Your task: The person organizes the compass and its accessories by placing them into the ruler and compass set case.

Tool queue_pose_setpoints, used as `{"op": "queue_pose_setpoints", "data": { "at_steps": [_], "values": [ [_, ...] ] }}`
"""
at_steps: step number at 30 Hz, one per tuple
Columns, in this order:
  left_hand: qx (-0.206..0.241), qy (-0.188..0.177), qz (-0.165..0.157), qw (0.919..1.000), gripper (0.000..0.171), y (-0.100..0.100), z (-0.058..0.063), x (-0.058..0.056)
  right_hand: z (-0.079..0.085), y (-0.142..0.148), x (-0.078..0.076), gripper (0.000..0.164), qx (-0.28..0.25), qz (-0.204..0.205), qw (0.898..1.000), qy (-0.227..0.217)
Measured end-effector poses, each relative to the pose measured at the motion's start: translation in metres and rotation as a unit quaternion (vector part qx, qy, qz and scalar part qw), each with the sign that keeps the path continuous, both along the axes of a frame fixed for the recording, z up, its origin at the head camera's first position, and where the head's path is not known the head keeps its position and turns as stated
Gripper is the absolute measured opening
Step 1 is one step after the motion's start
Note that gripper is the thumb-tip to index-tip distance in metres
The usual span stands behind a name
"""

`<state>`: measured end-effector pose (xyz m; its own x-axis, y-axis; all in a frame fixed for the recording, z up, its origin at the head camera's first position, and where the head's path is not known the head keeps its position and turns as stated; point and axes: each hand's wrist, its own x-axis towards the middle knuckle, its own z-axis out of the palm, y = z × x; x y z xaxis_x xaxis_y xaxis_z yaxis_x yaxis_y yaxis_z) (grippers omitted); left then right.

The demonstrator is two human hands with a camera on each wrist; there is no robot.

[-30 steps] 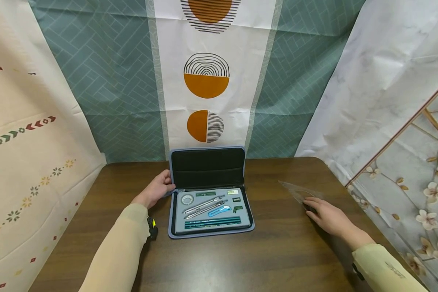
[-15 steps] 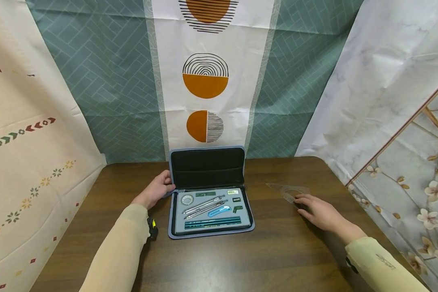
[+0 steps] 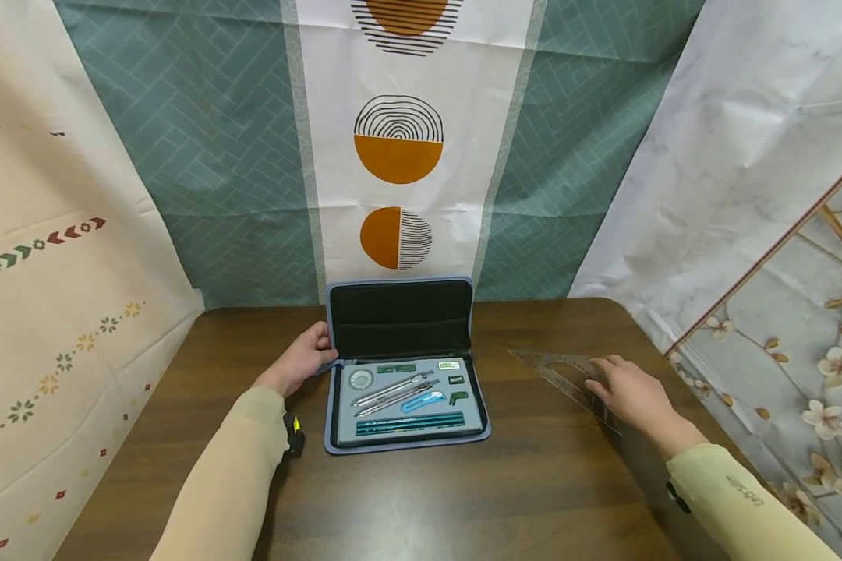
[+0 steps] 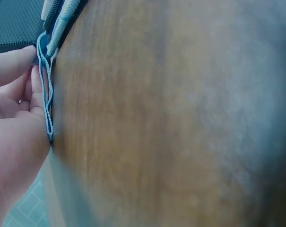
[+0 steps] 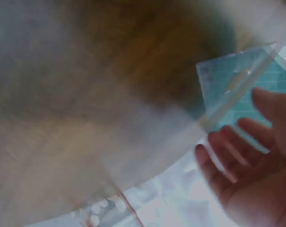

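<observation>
A blue-edged zip case (image 3: 400, 304) stands open on the table, black lid upright. In its grey tray (image 3: 435, 436) lie two compasses (image 3: 393, 396), a light-blue utility knife (image 3: 423, 401), several dark pencils (image 3: 410, 423), a round white dial-like piece (image 3: 361, 379) and small green items. My left hand (image 3: 300, 361) pinches the case at its left hinge side, a blue loop (image 4: 48, 104) hanging by the fingers. A clear plastic set square (image 3: 532, 359) lies on the table to the right. My right hand (image 3: 637, 393) is over its right side, fingers loosely spread and holding nothing.
The brown wooden table (image 3: 421, 499) has rounded far corners. A teal and white patterned cloth (image 3: 245, 218) hangs behind it, with a cream cloth (image 3: 77, 312) on the left and a pale flowered one (image 3: 786, 374) on the right.
My right hand has shifted the set square left toward the case and then let go of it, its fingers drawing back over the right side. My left hand stays at the case.
</observation>
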<state>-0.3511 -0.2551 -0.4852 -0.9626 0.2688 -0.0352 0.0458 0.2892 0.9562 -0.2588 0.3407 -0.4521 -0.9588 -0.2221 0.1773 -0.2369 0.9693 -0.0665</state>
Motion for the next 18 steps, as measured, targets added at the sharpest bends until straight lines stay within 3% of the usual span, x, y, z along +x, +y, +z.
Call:
{"op": "queue_pose_setpoints", "data": {
  "at_steps": [5,8,12,18],
  "values": [
    [0.001,0.004,-0.005,1.0000,0.037,0.000,0.002,0.000,0.012,0.001,-0.004,0.043,0.027,-0.052,0.998,-0.040],
    [0.003,0.006,-0.006,1.0000,0.037,0.001,0.002,0.000,0.015,0.000,-0.008,0.042,0.024,-0.081,0.993,-0.085],
    [0.004,0.008,-0.009,0.9999,0.037,0.000,0.000,0.000,0.023,-0.005,-0.017,0.058,0.010,-0.127,0.978,-0.163],
    [0.006,0.006,-0.008,0.9999,0.036,0.000,0.001,-0.001,0.033,-0.008,-0.029,0.052,0.005,-0.163,0.959,-0.231]
  ]
}}
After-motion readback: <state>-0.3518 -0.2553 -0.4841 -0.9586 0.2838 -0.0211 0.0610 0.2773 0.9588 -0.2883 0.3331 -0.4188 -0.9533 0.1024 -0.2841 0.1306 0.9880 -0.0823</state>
